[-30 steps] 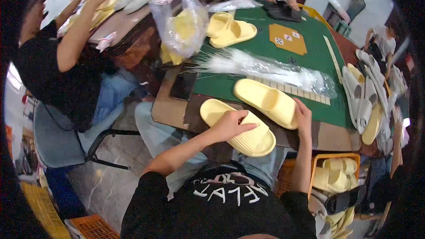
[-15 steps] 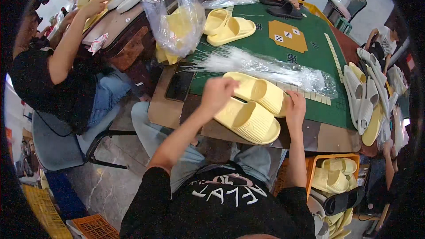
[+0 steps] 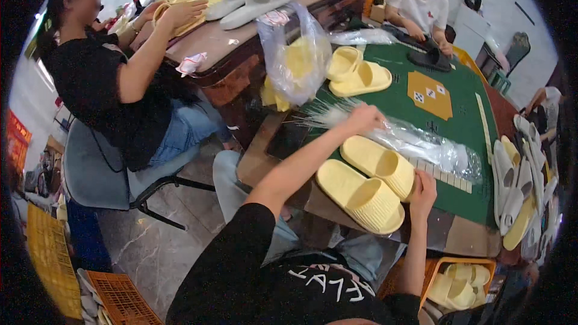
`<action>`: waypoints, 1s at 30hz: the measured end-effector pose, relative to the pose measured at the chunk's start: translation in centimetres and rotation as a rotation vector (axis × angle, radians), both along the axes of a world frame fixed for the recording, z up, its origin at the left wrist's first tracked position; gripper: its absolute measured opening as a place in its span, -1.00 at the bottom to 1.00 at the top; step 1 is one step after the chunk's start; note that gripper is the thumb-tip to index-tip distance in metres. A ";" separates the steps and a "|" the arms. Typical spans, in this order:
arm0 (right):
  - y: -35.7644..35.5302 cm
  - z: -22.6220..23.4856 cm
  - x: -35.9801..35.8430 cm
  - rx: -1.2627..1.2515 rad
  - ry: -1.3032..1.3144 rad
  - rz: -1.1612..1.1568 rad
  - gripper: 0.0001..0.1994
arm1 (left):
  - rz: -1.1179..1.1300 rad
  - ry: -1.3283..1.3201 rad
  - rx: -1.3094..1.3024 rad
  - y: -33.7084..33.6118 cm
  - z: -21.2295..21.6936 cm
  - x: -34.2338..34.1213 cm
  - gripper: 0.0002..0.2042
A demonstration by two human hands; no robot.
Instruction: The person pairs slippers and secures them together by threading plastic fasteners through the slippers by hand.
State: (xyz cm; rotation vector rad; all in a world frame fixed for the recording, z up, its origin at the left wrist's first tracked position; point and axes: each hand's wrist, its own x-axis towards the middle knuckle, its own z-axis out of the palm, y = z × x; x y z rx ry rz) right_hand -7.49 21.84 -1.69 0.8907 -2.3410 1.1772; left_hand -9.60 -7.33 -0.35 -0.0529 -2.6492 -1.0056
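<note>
Head view shows two yellow slippers [image 3: 362,195] side by side at the table's [image 3: 463,236] near edge, long axes roughly parallel and slanting from upper left to lower right, heels upper left, strapped toe ends lower right. Left hand [image 3: 366,118], fingers bent, is over the bundle of white strands [image 3: 430,143], its grip unclear; right hand [image 3: 424,185] curls against the farther slipper's toe, whether pinching I cannot tell.

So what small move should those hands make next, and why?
Perhaps pinch one strand from the long, plastic-wrapped bundle of thin white strands: its ends fan out loose, the left hand is over it, and the right hand is at the pale-yellow ribbed slippers.
</note>
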 end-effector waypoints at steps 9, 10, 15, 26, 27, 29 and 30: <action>-0.2 -0.1 -0.2 -0.012 -0.020 -0.014 -0.84 | -0.400 -0.129 0.500 0.9 0.5 -1.4 -0.63; -0.1 0.0 -0.2 -0.003 -0.029 -0.011 -0.84 | -0.400 -0.129 0.496 0.9 0.6 -1.6 -0.63; -0.7 -0.1 -0.4 -0.003 -0.033 0.012 -0.82 | -0.159 -0.112 0.440 0.5 -0.1 -2.1 -0.84; -0.4 -0.1 -0.3 0.015 -0.027 -0.008 -0.83 | 0.503 0.351 0.249 -1.9 0.9 1.5 -0.87; -0.4 -0.2 -0.3 0.009 -0.020 -0.006 -0.83 | 0.557 0.392 0.265 -2.4 1.3 2.3 -0.88; -0.7 -0.4 -0.4 -0.001 -0.017 0.014 -0.83 | 0.583 0.388 0.569 -3.9 2.4 4.3 -0.85; -0.5 -0.4 -0.4 -0.004 -0.030 0.013 -0.83 | 0.576 0.455 0.742 -3.6 3.6 5.4 -0.85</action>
